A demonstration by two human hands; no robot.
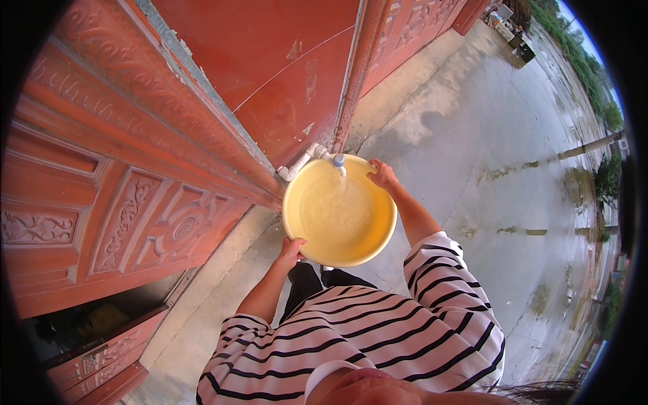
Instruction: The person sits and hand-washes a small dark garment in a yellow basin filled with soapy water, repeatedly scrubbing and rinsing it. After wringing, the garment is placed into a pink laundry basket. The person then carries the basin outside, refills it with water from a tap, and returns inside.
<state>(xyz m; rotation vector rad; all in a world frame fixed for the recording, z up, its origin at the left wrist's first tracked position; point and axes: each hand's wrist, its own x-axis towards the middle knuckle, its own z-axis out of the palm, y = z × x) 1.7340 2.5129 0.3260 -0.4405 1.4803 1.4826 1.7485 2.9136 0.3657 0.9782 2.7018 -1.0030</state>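
Observation:
Between my two hands is a round yellow plastic basin [377, 242], held out in front of my body. My left hand [292, 251] grips its near left rim, thumb on top. On the far right rim my right hand [383, 175] has hold, with the other fingers hidden under the edge. A faucet [339, 163] with a blue-grey cap reaches over the far rim. From its white spout a stream of water [344, 187] falls into the basin. Rippling water [336, 215] covers the basin's bottom.
White pipe fittings [302, 163] run along the foot of a red wall panel [283, 66]. To the left stands a carved red door [167, 228], with a dark opening beside it. Wet concrete ground [455, 152] stretches to the right. Assorted items [514, 38] sit at the far right.

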